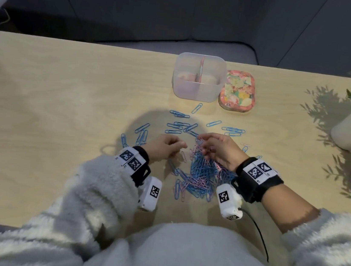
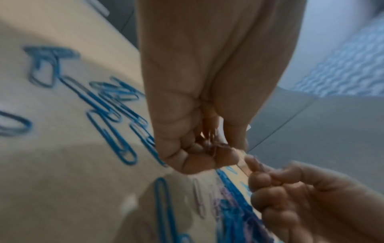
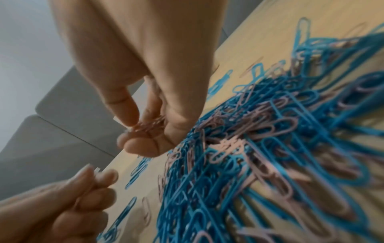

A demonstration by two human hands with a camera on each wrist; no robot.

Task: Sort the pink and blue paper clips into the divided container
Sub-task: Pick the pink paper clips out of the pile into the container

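My right hand (image 1: 219, 149) pinches a small bunch of pink clips (image 3: 148, 125) over the mixed pile (image 1: 202, 176) on the counter (image 1: 62, 106), my left hand (image 1: 166, 146) curls around a few more; they are light, slippery wire, tangling easily, best pinched at the loop.

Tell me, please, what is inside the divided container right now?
Through the divided container's cloudy walls, a pinkish mass shows low down on both sides of the pink divider, probably pink clips. No blue shows. The frosted plastic hides any count and the floor.

Container (image 1: 198, 78) behind paper clips (image 1: 202, 176)
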